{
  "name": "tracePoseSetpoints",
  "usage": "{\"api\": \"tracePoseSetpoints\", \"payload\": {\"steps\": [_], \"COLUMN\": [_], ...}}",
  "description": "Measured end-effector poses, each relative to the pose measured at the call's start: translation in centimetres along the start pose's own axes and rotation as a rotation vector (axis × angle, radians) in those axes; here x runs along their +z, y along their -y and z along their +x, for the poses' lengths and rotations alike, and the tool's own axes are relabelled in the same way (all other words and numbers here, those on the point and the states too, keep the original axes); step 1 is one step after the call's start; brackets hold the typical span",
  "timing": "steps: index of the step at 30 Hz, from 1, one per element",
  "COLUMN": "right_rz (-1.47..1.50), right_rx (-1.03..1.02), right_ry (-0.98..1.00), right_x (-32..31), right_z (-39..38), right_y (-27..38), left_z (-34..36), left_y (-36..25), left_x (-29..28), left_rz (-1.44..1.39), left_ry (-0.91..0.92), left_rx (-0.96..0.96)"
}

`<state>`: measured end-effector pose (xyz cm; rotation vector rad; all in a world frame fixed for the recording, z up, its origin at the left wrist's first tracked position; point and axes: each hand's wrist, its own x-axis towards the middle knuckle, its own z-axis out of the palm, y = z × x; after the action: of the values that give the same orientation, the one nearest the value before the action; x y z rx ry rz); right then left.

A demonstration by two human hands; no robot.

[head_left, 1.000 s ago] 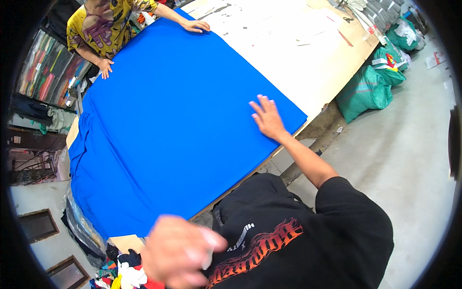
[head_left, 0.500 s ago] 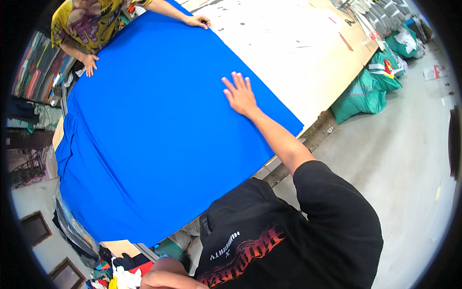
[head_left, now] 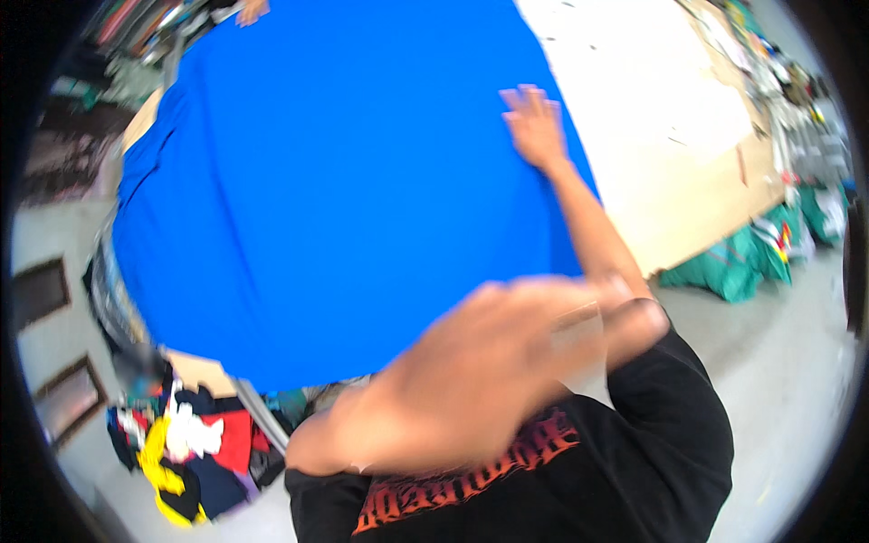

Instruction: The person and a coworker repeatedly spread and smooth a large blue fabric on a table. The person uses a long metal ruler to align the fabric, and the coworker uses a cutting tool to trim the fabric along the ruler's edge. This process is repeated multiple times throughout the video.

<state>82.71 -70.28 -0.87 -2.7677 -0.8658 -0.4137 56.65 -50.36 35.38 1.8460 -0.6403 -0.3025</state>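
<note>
A wide blue fabric [head_left: 353, 181] covers much of the table, rippled along its left side. My right hand [head_left: 536, 127] rests on it near the right edge, fingers spread, arm stretched out. My left hand [head_left: 489, 362] is large and motion-blurred across the lower middle, in front of the fabric and my dark shirt. Its fingers point right and seem closed on something thin and pale, too smeared to name. Another person's hand [head_left: 253, 11] shows at the top left on the fabric's edge.
The pale board tabletop [head_left: 674, 172] extends right of the fabric. Green sacks [head_left: 729, 267] lie on the floor [head_left: 760, 380] beside it. Mixed garments [head_left: 190, 452] are piled at the lower left. Framed dark panels [head_left: 36, 294] and stacked materials line the left side.
My left hand has swung up and rightward from the lower edge. The view has turned, so the co-worker is mostly out of frame. My right hand stays spread, now nearer the fabric's edge.
</note>
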Motion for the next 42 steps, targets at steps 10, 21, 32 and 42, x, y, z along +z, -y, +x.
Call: {"api": "tracePoseSetpoints", "payload": {"steps": [10,21,32,42], "right_rz": [-0.097,0.358,0.276,0.01], "right_rx": [0.509,0.084,0.362,0.58], "right_ry": [-0.213,-0.204,0.152,0.023], "right_x": [-4.9,-15.9,-8.3,-6.2], "right_z": [-3.1,-9.0,-28.0,-29.2], "right_y": [-11.1,16.2,37.4,44.8], "left_z": [-26.0,-58.7,-69.5,-73.5], "left_y": [19.0,28.3,35.5,38.4], "left_x": [7.8,6.8,0.0,-3.4], "left_rz": [0.207,0.458,0.272,-0.706], "left_ry": [-0.963,-1.751,-1.492,-1.578], "left_rx": [-0.781,-1.23,-1.561,-0.987]}}
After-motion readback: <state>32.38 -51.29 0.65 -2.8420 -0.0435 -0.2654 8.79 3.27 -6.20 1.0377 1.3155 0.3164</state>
